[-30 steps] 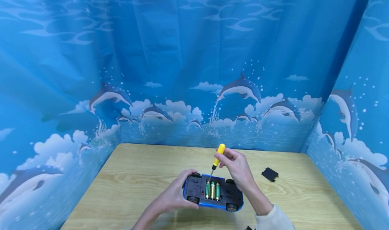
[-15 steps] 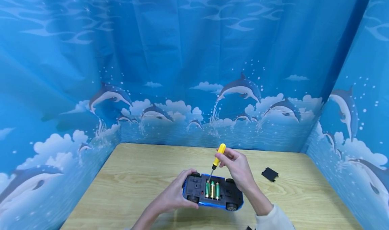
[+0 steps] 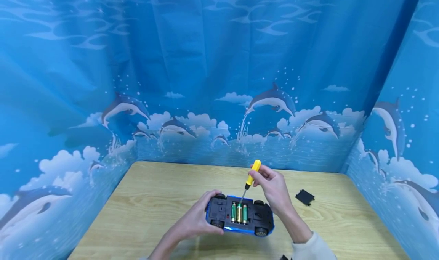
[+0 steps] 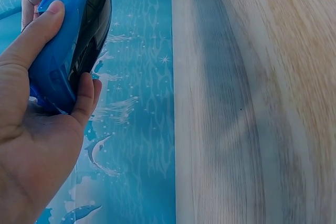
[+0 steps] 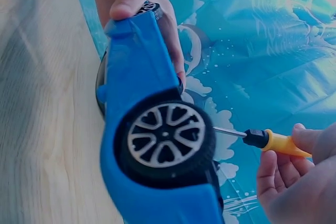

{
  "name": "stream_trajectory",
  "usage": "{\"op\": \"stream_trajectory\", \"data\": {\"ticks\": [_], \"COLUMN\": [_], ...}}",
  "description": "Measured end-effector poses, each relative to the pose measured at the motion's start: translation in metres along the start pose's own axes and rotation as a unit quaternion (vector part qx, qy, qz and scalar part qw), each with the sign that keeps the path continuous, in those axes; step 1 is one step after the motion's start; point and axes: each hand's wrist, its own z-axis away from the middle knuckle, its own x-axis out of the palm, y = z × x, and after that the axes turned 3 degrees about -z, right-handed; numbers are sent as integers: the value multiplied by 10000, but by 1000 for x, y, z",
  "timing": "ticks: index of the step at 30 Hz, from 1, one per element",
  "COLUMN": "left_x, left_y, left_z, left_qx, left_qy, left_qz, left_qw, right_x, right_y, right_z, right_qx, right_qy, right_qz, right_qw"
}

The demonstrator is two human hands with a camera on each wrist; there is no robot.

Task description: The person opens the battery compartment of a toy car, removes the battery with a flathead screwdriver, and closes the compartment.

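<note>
A blue toy car [image 3: 255,216] is held with its black underside facing up toward the head camera. Three green-and-gold batteries [image 3: 239,213] lie side by side in its uncovered battery compartment. My left hand [image 3: 198,218] grips one end of the car, thumb on one side and fingers on the other. Between thumb and fingers my right hand [image 3: 272,187] pinches the yellow handle of a screwdriver [image 3: 252,175]. The screwdriver's metal shaft slants down to the top end of the middle battery. In the right wrist view a wheel [image 5: 167,135] hides the screwdriver's tip.
A small black battery cover [image 3: 305,197] lies on the wooden table [image 3: 154,183] to the right of the car. Part of another black object [image 3: 284,257] shows at the bottom edge, by the right sleeve. A blue dolphin-print curtain [image 3: 192,61] stands behind the table.
The right hand has moved slightly right with the screwdriver, whose tip has shifted from the left battery's top end to the middle one's. The left hand keeps its grip on the car.
</note>
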Motion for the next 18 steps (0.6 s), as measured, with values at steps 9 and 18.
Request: {"op": "stream_trajectory", "data": {"ticks": [9, 18], "left_x": [0, 3], "left_y": [-2, -5], "left_z": [0, 0], "left_qx": [17, 49], "left_qy": [-4, 54], "left_qz": [-4, 18], "left_qw": [10000, 10000], "right_x": [2, 3], "right_y": [3, 2], "right_z": [1, 1], "right_qx": [95, -97], "right_qy": [-205, -410], "right_qz": [38, 365], "right_qw": [9997, 9984]}}
